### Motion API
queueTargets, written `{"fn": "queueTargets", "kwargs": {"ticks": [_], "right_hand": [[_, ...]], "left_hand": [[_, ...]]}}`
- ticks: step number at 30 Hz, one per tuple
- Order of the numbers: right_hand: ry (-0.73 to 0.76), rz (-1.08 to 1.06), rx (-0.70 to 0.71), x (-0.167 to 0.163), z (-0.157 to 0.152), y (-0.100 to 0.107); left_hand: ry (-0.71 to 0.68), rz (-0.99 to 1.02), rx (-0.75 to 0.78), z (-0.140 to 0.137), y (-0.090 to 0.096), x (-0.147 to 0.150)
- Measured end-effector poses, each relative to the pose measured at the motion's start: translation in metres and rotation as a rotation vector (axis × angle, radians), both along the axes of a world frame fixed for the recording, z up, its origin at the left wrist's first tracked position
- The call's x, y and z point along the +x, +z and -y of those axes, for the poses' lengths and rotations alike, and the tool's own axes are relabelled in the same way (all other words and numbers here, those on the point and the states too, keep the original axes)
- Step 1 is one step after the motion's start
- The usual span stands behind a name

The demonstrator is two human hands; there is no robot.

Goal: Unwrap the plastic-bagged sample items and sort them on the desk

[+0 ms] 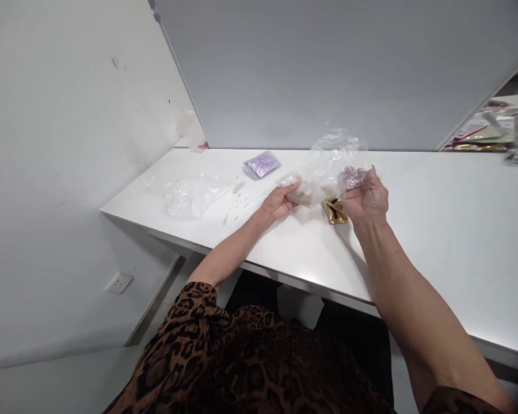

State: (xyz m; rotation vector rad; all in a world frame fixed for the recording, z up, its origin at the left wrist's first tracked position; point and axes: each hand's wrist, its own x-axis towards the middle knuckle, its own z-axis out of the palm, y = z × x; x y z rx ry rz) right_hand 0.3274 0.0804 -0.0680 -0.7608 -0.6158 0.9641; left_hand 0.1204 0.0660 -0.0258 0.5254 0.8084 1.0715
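Note:
A clear, crinkled plastic bag (334,152) stretches between my two hands above the white table. My left hand (280,202) pinches its left part, where something pale and brownish shows blurred through the film. My right hand (366,198) is closed at the other side, beside a pinkish-purple item (351,177) in clear wrapping; I cannot tell whether that item is inside the bag. Below, between the hands, a small gold packet (336,211) with a black mark lies on the table, partly covered by my right hand. A purple wrapped packet (262,165) rests farther back, left of the bag.
Another clear plastic bag (185,195) lies crumpled on the left of the white table (449,241). A grey panel (328,69) rises along the table's back edge. Behind it at the right are several wrapped packets (486,129). A wall stands at the left.

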Motion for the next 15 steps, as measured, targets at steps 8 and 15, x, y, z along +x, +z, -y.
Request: {"fn": "queueTargets", "kwargs": {"ticks": [8,15], "right_hand": [[0.229,0.253,-0.149,-0.048,0.03,0.007],[0.184,0.003,-0.101,-0.054,0.029,0.008]], "left_hand": [[0.366,0.06,0.302,0.0,-0.005,0.006],[0.229,0.206,0.14,-0.002,-0.005,0.005]]}}
